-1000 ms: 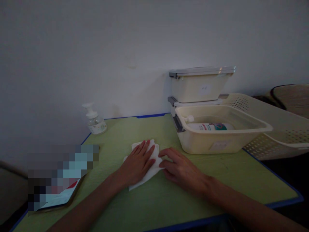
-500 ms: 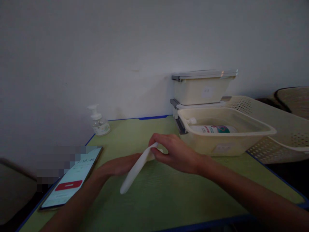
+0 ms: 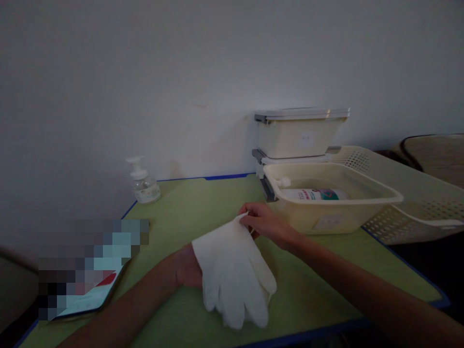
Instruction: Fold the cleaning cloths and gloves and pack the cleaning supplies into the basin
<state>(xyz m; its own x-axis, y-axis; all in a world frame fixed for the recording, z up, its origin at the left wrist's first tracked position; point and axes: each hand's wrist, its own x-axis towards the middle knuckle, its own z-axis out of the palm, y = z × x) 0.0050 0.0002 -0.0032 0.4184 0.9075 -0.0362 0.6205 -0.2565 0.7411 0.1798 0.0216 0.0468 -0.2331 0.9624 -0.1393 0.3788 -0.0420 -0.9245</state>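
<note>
A white glove hangs above the table with its fingers pointing down toward me. My right hand pinches the upper right corner of its cuff between thumb and fingers. From the left, my left hand reaches behind the glove; its palm side and wrist show at the cuff's left end. The glove covers the left fingers, so I cannot tell whether they grip it. A thin second edge shows along the glove's lower right side.
On the green table, a clear pump bottle stands at back left, a phone at left. To the right, a cream bin holds a labelled bottle, beside a lidded box and a perforated basket.
The glove has turned from edge-on to its broad side facing me, its fingers now spread downward. My right hand has shifted slightly right, still pinching it. The left hand is now lower.
</note>
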